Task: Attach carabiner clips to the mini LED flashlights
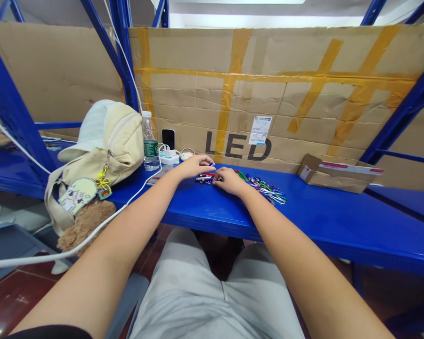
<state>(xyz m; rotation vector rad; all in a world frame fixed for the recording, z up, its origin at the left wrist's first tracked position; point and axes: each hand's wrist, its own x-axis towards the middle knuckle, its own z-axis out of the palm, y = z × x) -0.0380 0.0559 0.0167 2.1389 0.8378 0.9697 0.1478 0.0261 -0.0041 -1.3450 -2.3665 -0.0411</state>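
Note:
My left hand (pixel 197 165) is over the blue tabletop (pixel 194 202), its fingers bent together at the tips near a small bluish piece. My right hand (pixel 228 181) is beside it, fingers curled down against the small pieces; what they hold is hidden. Between and below the hands lie several short, slim pieces (pixel 205 178) in red, blue and silver, too small to name. Right of my right hand spreads a pile of thin, shiny coloured pieces with loops (pixel 268 189), in green, white, purple and blue.
At left stand a cream backpack (pixel 123 136) with a light cap on it, a water bottle (pixel 150 148), a phone (pixel 168 138) and a white power strip (pixel 169 157). A small open cardboard box (pixel 339 174) sits at right. A white cable (pixel 127 202) crosses by my left arm.

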